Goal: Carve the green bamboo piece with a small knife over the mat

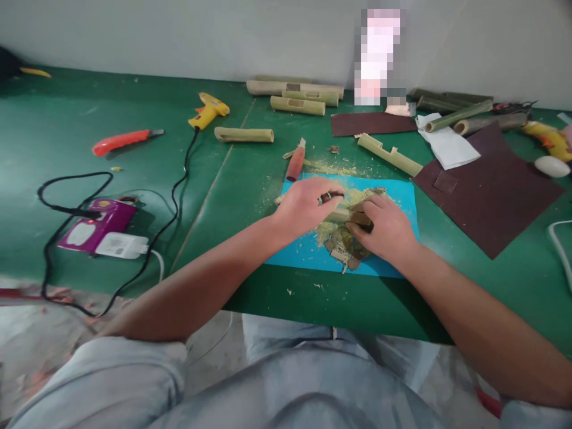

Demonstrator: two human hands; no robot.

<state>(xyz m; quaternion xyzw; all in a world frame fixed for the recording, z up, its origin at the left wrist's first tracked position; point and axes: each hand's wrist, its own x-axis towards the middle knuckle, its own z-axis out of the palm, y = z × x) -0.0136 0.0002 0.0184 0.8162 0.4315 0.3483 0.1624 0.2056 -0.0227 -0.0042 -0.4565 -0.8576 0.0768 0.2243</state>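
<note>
My left hand is closed around a pale bamboo tube, whose far left end shows beyond the knuckles. On the tube's right part, my right hand pinches a folded piece of dark brown sandpaper against the bamboo. Fingers cover much of both. Below them a blue sheet carries yellowish dust, shavings and several bamboo scraps. Just beyond the left hand lies a chisel-like tool with a red wooden handle.
Notched bamboo tubes lie by the wall. Larger dark brown sheets and a white cloth or paper sit at right. On the left are a yellow glue gun, its looping cord, a red-handled cutter and a purple power box.
</note>
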